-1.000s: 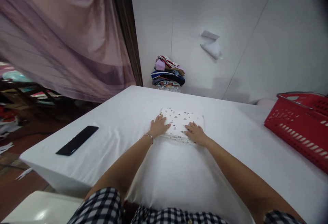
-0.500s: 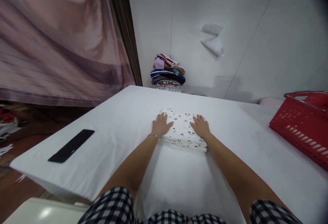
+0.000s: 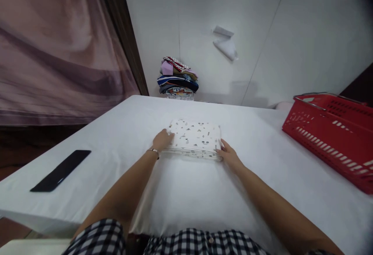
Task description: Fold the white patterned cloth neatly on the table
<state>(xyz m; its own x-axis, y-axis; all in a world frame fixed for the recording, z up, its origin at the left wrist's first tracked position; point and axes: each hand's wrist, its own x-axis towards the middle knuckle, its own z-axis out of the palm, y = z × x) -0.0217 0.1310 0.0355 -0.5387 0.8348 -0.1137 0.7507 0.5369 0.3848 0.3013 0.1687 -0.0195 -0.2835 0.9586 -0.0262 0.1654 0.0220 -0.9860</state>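
Observation:
A folded white cloth (image 3: 194,136) with a small dark print lies in several layers on the white-covered table (image 3: 198,192). At its left edge, my left hand (image 3: 163,140) grips the side, thumb on top and the other fingers mostly hidden. My right hand (image 3: 230,156) holds the near right corner, its thumb over the upper layer and fingers along the side. A bracelet (image 3: 154,152) circles my left wrist.
A long black flat object (image 3: 61,171) lies at the table's left. On the right stands a red plastic basket (image 3: 329,130). Folded fabrics (image 3: 177,78) are stacked beyond the far edge, against the wall (image 3: 204,6). A pinkish curtain (image 3: 58,53) hangs at left.
My hands have gone from lying flat on top of the cloth to gripping its left and right sides. The view has shifted to the right, bringing more of the basket into sight.

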